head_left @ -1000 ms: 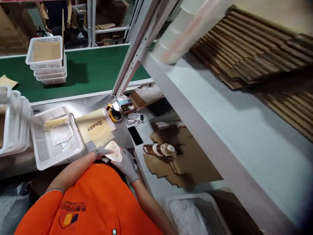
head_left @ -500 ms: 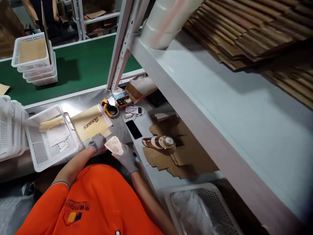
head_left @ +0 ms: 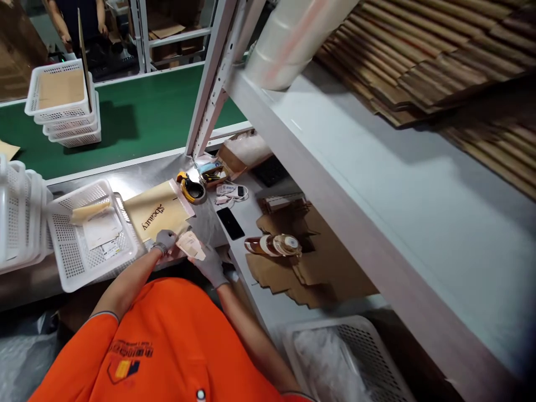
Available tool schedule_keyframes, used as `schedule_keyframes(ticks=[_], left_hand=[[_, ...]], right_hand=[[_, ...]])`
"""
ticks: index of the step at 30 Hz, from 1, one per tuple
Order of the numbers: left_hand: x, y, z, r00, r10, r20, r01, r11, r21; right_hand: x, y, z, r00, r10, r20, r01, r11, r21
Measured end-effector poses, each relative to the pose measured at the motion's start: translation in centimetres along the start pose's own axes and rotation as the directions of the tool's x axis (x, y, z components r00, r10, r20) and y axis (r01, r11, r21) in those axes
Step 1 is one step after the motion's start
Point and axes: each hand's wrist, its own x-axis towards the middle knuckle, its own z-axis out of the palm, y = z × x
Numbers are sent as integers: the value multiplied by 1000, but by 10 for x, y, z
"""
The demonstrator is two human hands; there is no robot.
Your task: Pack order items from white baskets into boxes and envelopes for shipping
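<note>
Both gloved hands meet at the counter's [head_left: 138, 181] near edge: the left hand [head_left: 164, 241] and the right hand [head_left: 210, 264] pinch a small pale packet [head_left: 190, 245] between them, just beside the tan "Beauty" envelope [head_left: 156, 213]. Thin and flat, the packet could slip from knit gloves or crease if squeezed. A perforated white plastic basket [head_left: 67, 245] sits left; the steel counter looks slick.
</note>
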Motion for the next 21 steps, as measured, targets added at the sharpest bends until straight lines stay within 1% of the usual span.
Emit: schedule_keyframes(ticks=[3,7,10,12,15,18,20,21], left_hand=[[1,-5,0,998,-42,-39,40,998,-42],[0,-8,-1,999,-19,-48,16,998,-68],[-4,-9,-2,999,28,-29,-30,998,-63],[-9,-11,-2,997,68,-25,-69,996,-48],[-17,-12,-5,991,131,-30,-131,991,-4],[-22,-11,-10,981,193,-13,-192,979,61],[-23,-9,-12,974,226,6,-226,968,108],[-24,-8,-13,971,240,15,-240,962,131]], right_hand=[[-1,-5,1,999,-5,41,6,1000,-16],[-1,-11,2,998,-51,36,55,993,-101],[0,-16,4,996,-78,33,82,986,-147],[1,-19,5,997,-71,37,76,985,-153],[3,-24,7,999,-31,23,34,985,-167],[2,-33,9,1000,15,-6,-16,982,-187],[-1,-40,10,1000,-1,-4,0,979,-202],[-2,-44,11,1000,-29,8,30,977,-210]])
